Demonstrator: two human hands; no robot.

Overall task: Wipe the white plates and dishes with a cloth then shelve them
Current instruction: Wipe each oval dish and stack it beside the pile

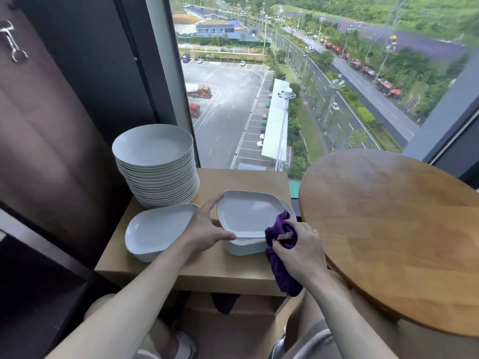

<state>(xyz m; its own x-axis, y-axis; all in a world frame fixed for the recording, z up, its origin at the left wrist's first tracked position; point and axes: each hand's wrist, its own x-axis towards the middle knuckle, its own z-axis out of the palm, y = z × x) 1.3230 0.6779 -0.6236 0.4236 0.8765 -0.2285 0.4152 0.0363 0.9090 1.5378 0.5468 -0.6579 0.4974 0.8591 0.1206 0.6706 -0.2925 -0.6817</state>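
Two hands engaged: left hand (207, 230) grips the left rim of the top white dish (246, 213), stacked on the surface (246, 180); right hand (302, 251) clutches a purple cloth (282, 274) against the dish's right edge.

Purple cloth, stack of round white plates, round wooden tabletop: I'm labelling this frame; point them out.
Purple cloth (282, 277), head view, lower fold.
Stack of round white plates (153, 145), head view, top plate.
Round wooden tabletop (388, 229), head view, bare middle.

Both forearms are bare along their whole visible length, as are the left hand (204, 229) and right hand (300, 244). Soft grey fabric shorts with a paler hem band (315, 339) cover the right thigh.
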